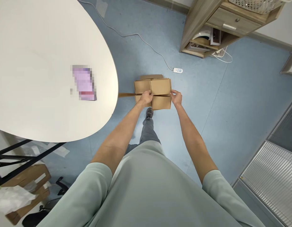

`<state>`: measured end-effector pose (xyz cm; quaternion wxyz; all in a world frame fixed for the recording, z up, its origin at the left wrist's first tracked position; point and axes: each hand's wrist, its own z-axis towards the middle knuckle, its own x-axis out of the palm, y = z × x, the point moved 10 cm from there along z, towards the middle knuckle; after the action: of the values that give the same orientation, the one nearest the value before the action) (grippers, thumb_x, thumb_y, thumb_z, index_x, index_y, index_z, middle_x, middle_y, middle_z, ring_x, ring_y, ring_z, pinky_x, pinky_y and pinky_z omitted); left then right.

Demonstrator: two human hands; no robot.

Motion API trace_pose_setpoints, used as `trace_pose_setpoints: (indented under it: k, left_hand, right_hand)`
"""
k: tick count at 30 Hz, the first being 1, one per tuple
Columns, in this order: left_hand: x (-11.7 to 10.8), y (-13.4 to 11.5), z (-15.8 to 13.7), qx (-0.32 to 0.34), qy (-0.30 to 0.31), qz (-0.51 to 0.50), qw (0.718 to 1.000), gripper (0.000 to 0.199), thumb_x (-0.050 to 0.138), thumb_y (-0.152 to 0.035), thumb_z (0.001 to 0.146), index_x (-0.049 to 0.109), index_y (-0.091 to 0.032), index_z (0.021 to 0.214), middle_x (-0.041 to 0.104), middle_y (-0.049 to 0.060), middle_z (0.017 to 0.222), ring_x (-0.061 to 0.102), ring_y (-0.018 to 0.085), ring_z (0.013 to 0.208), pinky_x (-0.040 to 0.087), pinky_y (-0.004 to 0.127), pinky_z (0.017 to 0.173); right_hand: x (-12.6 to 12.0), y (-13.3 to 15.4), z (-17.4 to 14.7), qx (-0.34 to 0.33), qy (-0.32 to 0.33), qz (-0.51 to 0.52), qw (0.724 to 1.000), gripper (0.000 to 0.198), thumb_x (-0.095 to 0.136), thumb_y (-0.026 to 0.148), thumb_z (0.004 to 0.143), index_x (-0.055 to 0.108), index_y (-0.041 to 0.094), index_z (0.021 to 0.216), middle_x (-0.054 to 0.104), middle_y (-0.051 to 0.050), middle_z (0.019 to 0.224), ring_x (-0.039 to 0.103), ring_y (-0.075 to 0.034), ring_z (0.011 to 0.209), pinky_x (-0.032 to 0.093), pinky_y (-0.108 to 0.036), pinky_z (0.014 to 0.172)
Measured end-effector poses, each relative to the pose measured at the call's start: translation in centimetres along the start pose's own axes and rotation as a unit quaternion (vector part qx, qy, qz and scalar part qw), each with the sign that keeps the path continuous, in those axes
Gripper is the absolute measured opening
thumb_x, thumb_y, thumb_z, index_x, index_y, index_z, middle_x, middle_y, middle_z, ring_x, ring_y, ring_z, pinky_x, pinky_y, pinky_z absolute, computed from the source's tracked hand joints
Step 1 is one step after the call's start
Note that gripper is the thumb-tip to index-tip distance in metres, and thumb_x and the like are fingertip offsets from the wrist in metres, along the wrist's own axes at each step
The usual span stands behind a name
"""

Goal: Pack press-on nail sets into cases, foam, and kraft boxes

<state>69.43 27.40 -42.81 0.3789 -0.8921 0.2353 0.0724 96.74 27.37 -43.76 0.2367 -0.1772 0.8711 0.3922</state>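
Brown cardboard boxes (pixel 160 87) sit close together below me, in front of my shoe, with gaps running between their panels. I cannot tell exactly how many separate boxes there are. My left hand (pixel 146 97) is closed at the middle of them, its fingers curled at the gap between the left and right panels. At the right edge my right hand (pixel 176 97) grips the side of the cardboard, its fingertips at the gap. A thin brown strip (pixel 127 95) reaches left from the boxes to the table's edge.
A white rounded table (pixel 46 37) stands at left, bearing a blurred purple item (pixel 84 82). A white power strip (pixel 177 70) and its cable lie on the blue floor beyond the boxes. A wooden cabinet (pixel 195 25) stands at upper right; other cartons (pixel 27 178) lie lower left.
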Motion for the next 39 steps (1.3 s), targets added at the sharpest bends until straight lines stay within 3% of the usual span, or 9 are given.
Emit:
trace_pose_setpoints:
  k: [3,8,14,18,26,34,39]
  left_hand:
    - [-0.6,0.3,-0.8,-0.043,0.02,0.044,0.998,0.014,0.062,-0.015,0.098,0.076,-0.016,0.099,0.082,0.014,0.106,0.076,0.031,0.12,0.054,0.045,0.117]
    - [-3.8,-1.7,-4.4,-0.002,-0.003,0.032,0.999,0.028,0.061,-0.018,0.099,0.079,-0.015,0.12,0.083,0.017,0.131,0.072,0.033,0.137,0.05,0.049,0.124]
    - [-8.2,-3.3,-14.2,0.08,0.001,-0.03,0.996,0.04,0.06,-0.022,0.103,0.079,-0.015,0.136,0.077,0.015,0.149,0.071,0.032,0.142,0.051,0.046,0.127]
    - [-12.0,-1.7,-21.9,0.102,-0.013,-0.073,0.992,0.037,0.06,-0.028,0.106,0.081,-0.018,0.134,0.078,0.012,0.147,0.071,0.031,0.142,0.052,0.044,0.127]
    - [-21.6,5.4,-34.3,0.121,-0.058,-0.158,0.978,0.036,0.063,-0.04,0.104,0.083,-0.023,0.128,0.082,0.009,0.139,0.072,0.031,0.139,0.054,0.045,0.125]
    - [-31.9,14.9,-44.2,0.13,-0.107,-0.259,0.951,0.041,0.069,-0.051,0.102,0.083,-0.024,0.13,0.082,0.012,0.139,0.074,0.031,0.137,0.058,0.045,0.122]
    - [-38.4,20.7,-48.9,0.141,-0.174,-0.315,0.922,0.041,0.068,-0.047,0.102,0.081,-0.02,0.13,0.082,0.015,0.139,0.074,0.031,0.139,0.058,0.046,0.121]
  right_hand:
    - [-0.8,0.0,-0.7,0.008,-0.026,0.021,0.999,0.036,0.078,0.038,0.094,0.085,0.015,0.121,0.083,-0.018,0.13,0.076,-0.032,0.124,0.054,-0.055,0.125]
    - [-3.0,1.7,-3.8,-0.004,-0.043,0.043,0.998,0.041,0.08,0.046,0.092,0.084,0.017,0.121,0.082,-0.018,0.133,0.079,-0.031,0.114,0.057,-0.055,0.121]
    - [-4.7,6.8,-11.5,-0.069,-0.037,0.057,0.995,0.054,0.073,0.059,0.094,0.083,0.018,0.128,0.082,-0.017,0.135,0.079,-0.028,0.102,0.061,-0.052,0.111]
    - [-3.2,11.3,-18.2,-0.121,-0.011,0.071,0.99,0.056,0.069,0.06,0.094,0.083,0.017,0.129,0.081,-0.018,0.139,0.078,-0.028,0.105,0.062,-0.05,0.109]
    - [5.1,20.5,-32.4,-0.183,0.019,0.09,0.979,0.057,0.069,0.062,0.095,0.084,0.02,0.13,0.084,-0.014,0.129,0.078,-0.029,0.113,0.063,-0.046,0.108]
    - [16.3,27.9,-46.0,-0.257,0.046,0.093,0.961,0.055,0.07,0.066,0.097,0.086,0.022,0.126,0.085,-0.012,0.123,0.078,-0.029,0.102,0.066,-0.045,0.098]
    - [24.5,31.7,-52.8,-0.288,0.112,0.065,0.949,0.049,0.071,0.065,0.096,0.087,0.025,0.121,0.085,-0.011,0.129,0.077,-0.029,0.095,0.066,-0.045,0.089]
